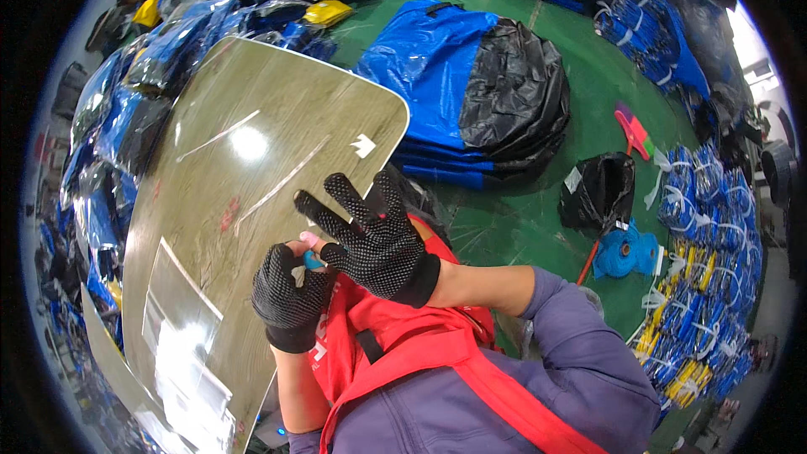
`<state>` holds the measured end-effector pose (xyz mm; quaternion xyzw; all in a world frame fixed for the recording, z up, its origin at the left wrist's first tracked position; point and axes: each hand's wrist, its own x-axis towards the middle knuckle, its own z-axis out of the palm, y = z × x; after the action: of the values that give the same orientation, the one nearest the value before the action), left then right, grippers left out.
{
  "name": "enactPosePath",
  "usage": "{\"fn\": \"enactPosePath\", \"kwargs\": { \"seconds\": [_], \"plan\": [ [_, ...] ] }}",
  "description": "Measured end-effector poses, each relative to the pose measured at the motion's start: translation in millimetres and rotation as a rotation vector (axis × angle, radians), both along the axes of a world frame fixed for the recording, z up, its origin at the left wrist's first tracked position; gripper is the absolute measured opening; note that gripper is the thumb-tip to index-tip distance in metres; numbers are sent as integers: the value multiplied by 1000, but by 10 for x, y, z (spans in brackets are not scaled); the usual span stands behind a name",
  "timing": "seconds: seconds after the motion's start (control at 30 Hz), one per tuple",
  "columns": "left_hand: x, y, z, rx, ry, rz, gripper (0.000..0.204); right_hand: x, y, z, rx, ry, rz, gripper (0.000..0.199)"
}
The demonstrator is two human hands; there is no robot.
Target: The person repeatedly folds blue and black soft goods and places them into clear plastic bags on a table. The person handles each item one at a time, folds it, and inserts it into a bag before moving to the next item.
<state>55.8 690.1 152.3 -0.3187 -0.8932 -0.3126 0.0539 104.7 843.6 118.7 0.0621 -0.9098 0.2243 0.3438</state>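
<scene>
- My left hand [288, 292], gloved, has its grip pinching a small blue object [313, 261] just right of the bench [252, 168].
- My right hand [374, 240], fingers spread, touches that object.

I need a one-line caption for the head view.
Two gloved hands, left and right, meet over a blue thing beside a table.

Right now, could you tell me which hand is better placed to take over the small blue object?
Probably the right hand: it is open, fingers spread, directly beside the small blue object and holding nothing. The left hand is curled shut around that object, so it is occupied.
</scene>
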Motion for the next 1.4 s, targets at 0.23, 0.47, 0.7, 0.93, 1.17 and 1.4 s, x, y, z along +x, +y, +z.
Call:
{"fn": "enactPosePath", "kwargs": {
  "seconds": [0.23, 0.47, 0.7, 0.93, 1.17, 1.4],
  "plan": [
    [-45, 250, -581, 16, -122, -5, 30, -207, 911, -656, -198, -21, -144, 40],
    [-548, -393, -1005, -421, 334, 312, 64, -1120, 2528, -3492, -123, -1110, -566, 90],
    [-1542, 132, -1394, -444, 0, -27, 61, -1966, 3482, -2740, -648, -779, -975, 53],
    [-1778, 227, -926, 991, -1258, -210, 46, -1314, 2283, 123, -132, -94, 403, 31],
    [-986, -3467, -987, 477, -465, 919, 48, 178, -217, -163, 165, -303, 1489, 37],
    [-197, -4499, -301, 669, -507, 830, 48, 392, -1085, -152, -149, -997, 1839, 51]
  ]
}}
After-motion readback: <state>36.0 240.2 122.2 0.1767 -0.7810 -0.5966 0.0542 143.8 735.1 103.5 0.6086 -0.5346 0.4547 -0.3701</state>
